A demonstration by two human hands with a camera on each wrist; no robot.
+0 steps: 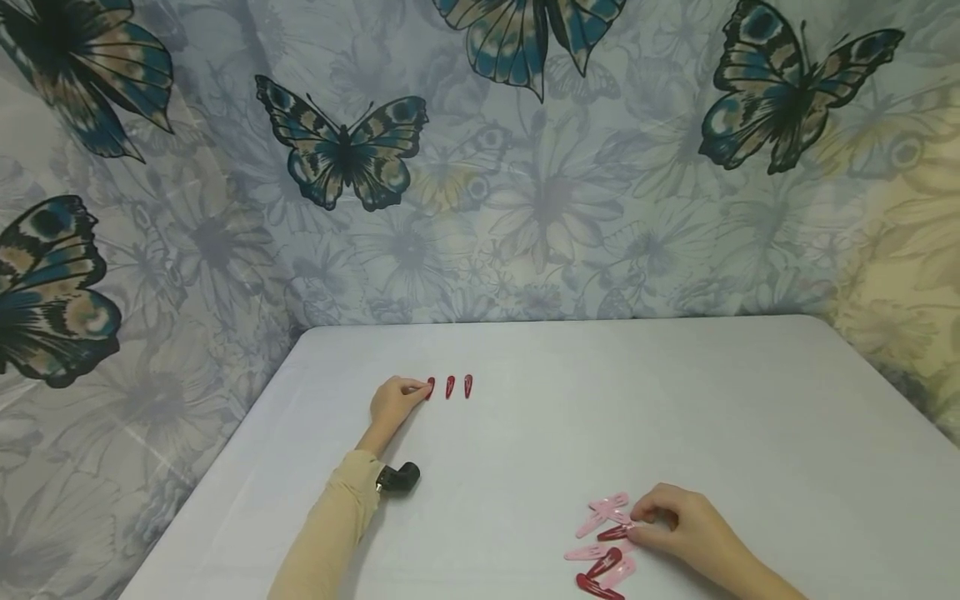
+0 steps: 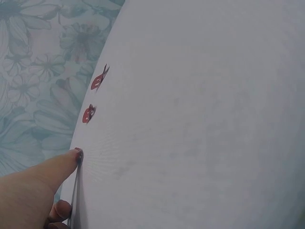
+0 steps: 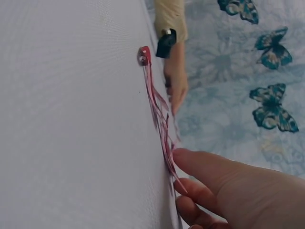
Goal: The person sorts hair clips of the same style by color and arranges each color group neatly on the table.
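Far across the surface [image 1: 712, 417], my left hand [image 1: 392, 406] pinches a dark-red snap hair clip [image 1: 431, 388], long axis running away from me, left of two matching clips [image 1: 450, 387], while my right hand [image 1: 690, 525], fingers barely parted, touches the nearer clip heap [image 1: 585, 553], hold unclear.

A row of three clips [image 1: 450, 387] is set out toward the far side of the counter [image 1: 712, 417], left of its middle, each clip apart from the next. The leftmost clip [image 1: 431, 387] is held from its left by the left hand [image 1: 392, 406]. Nearer the person, and to the right of the row, a loose heap of clips [image 1: 604, 565] is spread on the counter, some of them overlapping. The heap is bordered on its right by the right hand [image 1: 688, 531], by which an edge clip [image 3: 179, 181] is pinched. The counter is backed by a cloth [image 1: 555, 200], which is continued along both its sides.
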